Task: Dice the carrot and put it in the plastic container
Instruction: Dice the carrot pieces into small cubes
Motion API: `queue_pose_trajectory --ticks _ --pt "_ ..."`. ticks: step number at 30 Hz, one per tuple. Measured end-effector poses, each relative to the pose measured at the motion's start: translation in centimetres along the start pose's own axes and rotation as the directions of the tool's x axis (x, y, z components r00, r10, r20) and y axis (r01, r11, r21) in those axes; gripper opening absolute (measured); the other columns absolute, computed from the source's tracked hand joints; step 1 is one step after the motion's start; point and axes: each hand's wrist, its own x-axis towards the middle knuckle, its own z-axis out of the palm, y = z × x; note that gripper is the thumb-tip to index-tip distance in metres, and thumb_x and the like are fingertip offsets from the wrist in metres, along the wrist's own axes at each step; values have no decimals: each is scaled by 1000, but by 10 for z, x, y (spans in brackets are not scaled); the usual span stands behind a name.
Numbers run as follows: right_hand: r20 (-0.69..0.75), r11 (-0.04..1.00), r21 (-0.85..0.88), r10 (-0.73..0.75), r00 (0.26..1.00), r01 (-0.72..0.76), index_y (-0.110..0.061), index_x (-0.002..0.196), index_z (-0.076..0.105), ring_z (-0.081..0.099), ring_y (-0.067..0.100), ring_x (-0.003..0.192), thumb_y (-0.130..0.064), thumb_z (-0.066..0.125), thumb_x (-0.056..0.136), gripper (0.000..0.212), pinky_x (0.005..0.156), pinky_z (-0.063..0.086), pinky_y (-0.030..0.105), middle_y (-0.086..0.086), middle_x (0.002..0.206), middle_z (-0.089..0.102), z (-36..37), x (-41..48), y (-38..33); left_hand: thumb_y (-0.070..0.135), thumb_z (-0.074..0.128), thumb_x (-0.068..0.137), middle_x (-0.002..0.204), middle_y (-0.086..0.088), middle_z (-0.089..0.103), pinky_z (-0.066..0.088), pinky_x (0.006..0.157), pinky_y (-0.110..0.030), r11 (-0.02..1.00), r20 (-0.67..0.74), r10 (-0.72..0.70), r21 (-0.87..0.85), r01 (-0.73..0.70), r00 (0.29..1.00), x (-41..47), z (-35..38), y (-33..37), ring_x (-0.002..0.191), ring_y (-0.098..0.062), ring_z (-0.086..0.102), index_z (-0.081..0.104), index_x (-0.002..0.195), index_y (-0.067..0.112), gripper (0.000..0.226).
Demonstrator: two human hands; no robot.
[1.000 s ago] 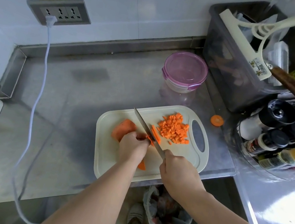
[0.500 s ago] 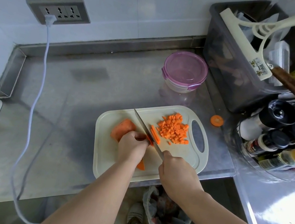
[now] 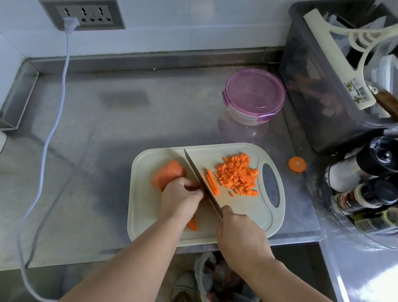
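Carrot (image 3: 168, 174) lies on the left part of your board (image 3: 145, 221), a thick chunk with your left hand (image 3: 179, 200) curled over its right end. The knuckles are tucked close against the flat of the knife (image 3: 199, 174). Your right hand (image 3: 241, 238) is wrapped round the knife's handle and hides it entirely. The blade slants away from you, up and to the left, with its tip near the board's far edge.

Just right of the blade lie a few long strips (image 3: 212, 181), and beyond them a heap of dice (image 3: 237, 175) sits toward the board's right end. A small orange wedge (image 3: 192, 223) shows beside your left wrist on the near part of the board.

The container (image 3: 254, 96) stands on the counter (image 3: 80, 183) beyond the board, well apart from it, with its purple lid on. A round slice (image 3: 297, 164) lies on the counter just off the board's far right corner.

To the right you have a grey bin (image 3: 308, 95) with a squeegee (image 3: 341, 61) resting across it, and nearer you a cluster of bottles (image 3: 377, 187). On the wall an outlet (image 3: 84, 12) has a white cord (image 3: 59, 99) plugged in, which trails across the counter and over its front edge. Below, between your arms, a bag (image 3: 226, 289) of scraps stands on the floor beside your shoes (image 3: 183, 292).
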Motion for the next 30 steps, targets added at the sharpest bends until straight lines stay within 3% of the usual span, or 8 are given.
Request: queue_pose_trajectory --ticks 7,12,15,18,20,24,27,30 --pt "-13 1000 26 3 1000 -3 -15 123 46 65 23 79 -16 40 99 25 73 58 39 5 91 63 5 4 3 18 68 85 84 6 64 39 54 -16 1000 5 -1 5 1 1000 -2 0 1 70 -4 57 64 96 21 12" --pt "-72 994 108 -6 997 14 -15 116 49 63 26 84 -18 36 100 22 76 55 40 6 93 63 1 0 9 18 68 83 87 3 66 49 72 -26 1000 -2 5 25 -5 1000 -3 0 2 83 -17 63 63 93 22 11" --pt "-121 989 132 -52 991 68 -14 112 48 61 28 81 -16 35 100 19 67 49 37 6 88 61 -9 -6 14 16 70 79 84 0 70 53 77 -30 1000 4 2 8 -2 1000 -2 0 3 84 -21 67 63 80 24 11" --pt "-186 987 76 -126 974 142 -17 115 48 57 25 69 -18 34 100 21 54 40 32 -1 72 52 -12 -13 26 11 67 80 81 -5 71 56 84 -39 999 12 -1 -42 1 1000 -1 -3 5 84 -26 70 61 73 26 17" --pt "-224 984 7 -173 959 179 -21 124 46 53 21 64 -21 33 101 27 55 41 31 -6 69 48 -13 -19 37 9 62 84 83 -4 70 55 85 -39 997 4 80 22 -80 997 -1 -9 9 83 -25 69 61 74 24 18" --pt "-239 955 -149 -285 928 255 -28 136 43 63 21 78 -28 33 101 36 63 48 32 -5 95 64 -13 -36 67 2 53 90 77 0 67 55 83 -36 977 -74 183 -101 -190 980 4 -38 20 70 -16 68 63 83 16 19" --pt "-298 906 -259 -404 865 334 -25 119 58 65 21 64 -24 53 94 25 50 51 33 -6 86 70 -6 -41 90 9 58 89 85 -5 68 53 89 -44 956 -270 262 -59 -288 926 15 -67 27 85 -25 69 61 85 24 16" --pt "-358 862 -379 -472 805 337 -21 98 66 53 21 42 -18 76 73 27 32 43 31 -6 62 62 1 -38 105 10 57 91 95 2 66 48 91 -29 919 -223 395 100 -382 891 11 -71 38 92 -19 64 67 100 17 15"
